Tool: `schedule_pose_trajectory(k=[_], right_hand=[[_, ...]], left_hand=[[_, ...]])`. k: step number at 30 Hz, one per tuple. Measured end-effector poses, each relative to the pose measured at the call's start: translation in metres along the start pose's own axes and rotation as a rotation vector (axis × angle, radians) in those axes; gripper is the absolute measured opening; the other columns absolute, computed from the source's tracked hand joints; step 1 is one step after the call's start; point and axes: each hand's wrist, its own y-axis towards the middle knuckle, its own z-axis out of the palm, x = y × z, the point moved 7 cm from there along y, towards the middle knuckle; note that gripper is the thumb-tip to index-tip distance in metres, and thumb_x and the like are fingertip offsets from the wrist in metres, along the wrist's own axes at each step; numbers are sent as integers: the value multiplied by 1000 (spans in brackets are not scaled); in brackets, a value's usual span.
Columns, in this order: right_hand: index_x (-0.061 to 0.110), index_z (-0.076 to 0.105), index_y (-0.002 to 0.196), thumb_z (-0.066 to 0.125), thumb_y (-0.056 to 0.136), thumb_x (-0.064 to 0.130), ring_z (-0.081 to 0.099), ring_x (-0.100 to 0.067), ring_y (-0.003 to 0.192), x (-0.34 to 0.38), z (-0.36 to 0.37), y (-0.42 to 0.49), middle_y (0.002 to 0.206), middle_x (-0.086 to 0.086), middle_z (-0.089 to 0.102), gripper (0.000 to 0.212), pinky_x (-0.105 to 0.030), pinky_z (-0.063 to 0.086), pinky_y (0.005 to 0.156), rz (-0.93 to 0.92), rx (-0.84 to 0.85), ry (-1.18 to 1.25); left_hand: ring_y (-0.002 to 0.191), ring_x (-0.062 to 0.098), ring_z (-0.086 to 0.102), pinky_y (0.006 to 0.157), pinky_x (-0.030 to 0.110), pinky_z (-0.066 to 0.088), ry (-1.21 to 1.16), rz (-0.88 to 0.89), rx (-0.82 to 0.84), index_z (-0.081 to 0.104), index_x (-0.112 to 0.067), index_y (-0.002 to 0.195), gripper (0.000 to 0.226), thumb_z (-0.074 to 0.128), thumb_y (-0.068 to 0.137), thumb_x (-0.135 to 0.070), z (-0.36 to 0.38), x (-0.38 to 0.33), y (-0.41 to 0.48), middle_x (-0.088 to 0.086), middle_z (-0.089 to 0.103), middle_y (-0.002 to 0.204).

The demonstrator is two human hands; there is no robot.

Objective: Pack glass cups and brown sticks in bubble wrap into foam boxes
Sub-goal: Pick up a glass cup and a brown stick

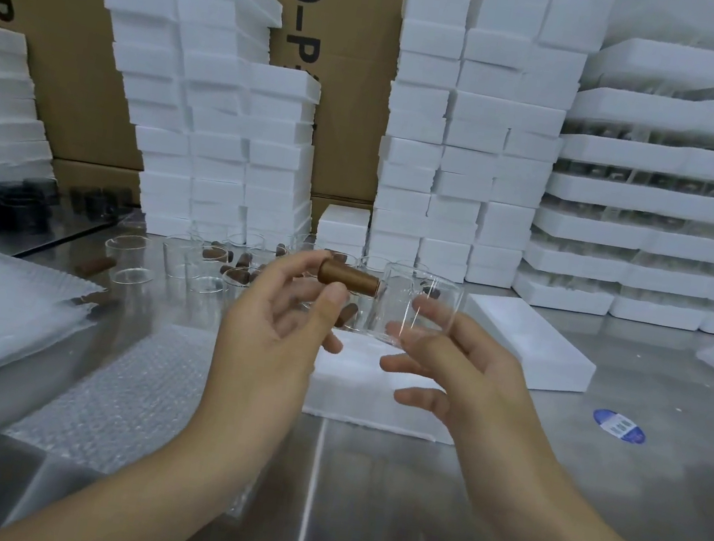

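While left pinches stick, right grips cup

Steel table: brushed, shiny, seams running toward the viewer, light glare.
Blue oval sticker flat on the table at right, white print, too small to read.
Brown cartons stand along the back; black print "4.0-P" runs vertically on the middle carton.
Dark cups, smoky grey, upright in a cluster at far left on a dark board.
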Motion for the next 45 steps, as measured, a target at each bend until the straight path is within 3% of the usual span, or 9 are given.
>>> schedule_pose_trajectory(k=[3, 6, 12, 17, 23, 28, 35, 41, 45], right_hand=[[37, 64, 127, 78, 72, 45, 76, -12, 95, 2, -2, -1, 107, 10, 78, 57, -26, 58, 72, -39, -63, -6], [42, 56, 136, 88, 73, 54, 76, -11, 96, 5, -3, -3, 111, 15, 75, 72, -35, 58, 82, -82, -103, -91], [52, 50, 141, 80, 72, 68, 72, -7, 104, 5, 1, -5, 118, 19, 69, 77, -34, 58, 86, -93, -49, -185], [41, 72, 119, 58, 72, 81, 66, 0, 107, 6, 6, -8, 118, 20, 72, 64, -43, 53, 101, -50, 0, -181], [43, 79, 99, 57, 84, 69, 67, 3, 100, 8, 6, -9, 104, 21, 74, 37, -31, 51, 91, -70, -17, -165], [31, 72, 104, 75, 73, 70, 71, -2, 91, 4, -4, -6, 101, 14, 74, 50, -27, 50, 79, -74, -147, -174], [49, 57, 110, 86, 70, 64, 73, -2, 93, 1, 0, -7, 109, 22, 68, 52, -20, 52, 75, -102, -123, -208], [47, 61, 108, 72, 70, 68, 74, -11, 95, 7, 0, -8, 106, 12, 72, 45, -43, 57, 88, -148, -123, -72], [42, 56, 108, 78, 79, 55, 72, -12, 96, 16, 0, -13, 113, 15, 65, 38, -26, 54, 75, -252, -164, -166]], left_hand=[[98, 13, 80, 76, 34, 51, -158, -294, 178, 75, -26, 126, 48, 72, 90, -57, 20, 22, -9, -5, 82, 115], [115, 12, 76, 86, 38, 51, -212, -371, 357, 82, -30, 118, 45, 71, 93, -65, 36, 29, -21, -4, 80, 124], [112, 6, 76, 91, 38, 49, -323, -485, 359, 83, -35, 113, 47, 68, 88, -71, 37, 34, -22, -6, 80, 124], [113, 7, 74, 90, 34, 50, -346, -447, 370, 83, -28, 117, 63, 69, 83, -79, 38, 28, -20, -1, 78, 126], [113, 12, 76, 87, 33, 53, -278, -415, 351, 83, -31, 117, 67, 67, 82, -86, 38, 26, -20, -1, 79, 124], [111, 12, 77, 81, 32, 51, -253, -406, 295, 83, -28, 110, 50, 72, 84, -69, 32, 28, -19, -3, 81, 117], [108, 8, 77, 85, 34, 52, -279, -392, 316, 82, -22, 108, 55, 76, 82, -70, 34, 27, -20, -6, 81, 116], [107, 5, 77, 83, 33, 51, -314, -458, 316, 86, -36, 106, 52, 70, 77, -77, 33, 32, -14, -8, 81, 119], [107, 7, 77, 75, 27, 57, -276, -440, 271, 84, -40, 108, 43, 62, 88, -70, 32, 32, -17, -9, 81, 117]])
